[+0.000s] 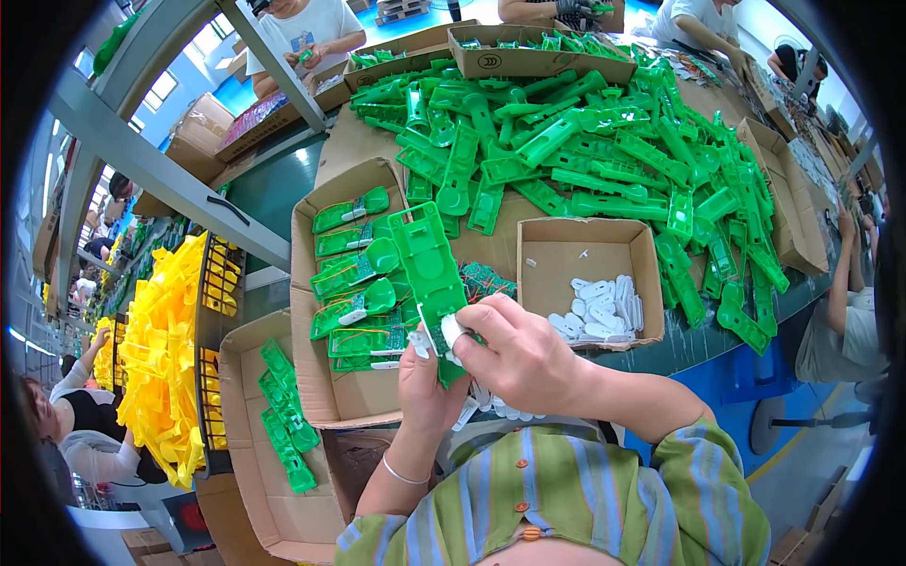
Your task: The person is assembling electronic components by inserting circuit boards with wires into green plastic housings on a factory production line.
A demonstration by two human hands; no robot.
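A long green plastic housing (429,274) is held upright in front of the chest, above the near edge of the desk (698,335). The left hand (425,382) grips its lower end from below, fingers closed around it. The right hand (519,354) pinches a small white insert (451,330) against the lower part of the housing, thumb and forefinger closed on it.

Just right of the hands, a small cardboard box (585,250) holds more white inserts (604,309). To the left, a cardboard tray (311,377) carries finished green pieces with circuit boards (354,274). Beyond lies a big heap of green parts (585,141).

As a judgement, the insert could slip from the pinch or seat crooked if pressed off-line, since only the fingertips steady it.
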